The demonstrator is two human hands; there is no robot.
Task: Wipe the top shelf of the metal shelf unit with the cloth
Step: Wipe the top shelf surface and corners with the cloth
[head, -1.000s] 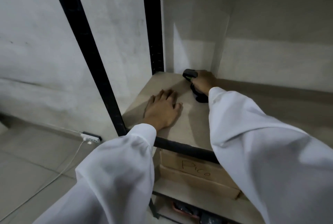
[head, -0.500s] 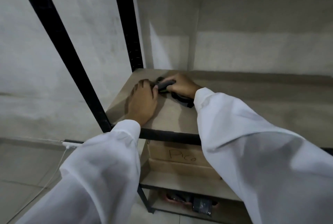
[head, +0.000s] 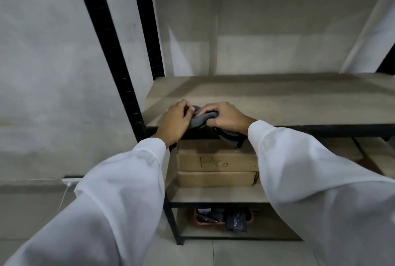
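We see a dark grey cloth (head: pixel 201 119), black uprights on the metal shelf unit (head: pixel 111 41), pale beige shelf boards (head: pixel 277 99), white sleeves (head: pixel 119 191) and tan cardboard boxes (head: pixel 215 163) with dark handwriting.

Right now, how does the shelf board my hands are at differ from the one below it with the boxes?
The upper shelf board is bare apart from both hands and the dark cloth at its front edge; the lower shelf board carries stacked cardboard boxes. The upper one shows nearly whole; sleeves and boxes hide much of the lower. Both are pale boards in the same black metal frame.
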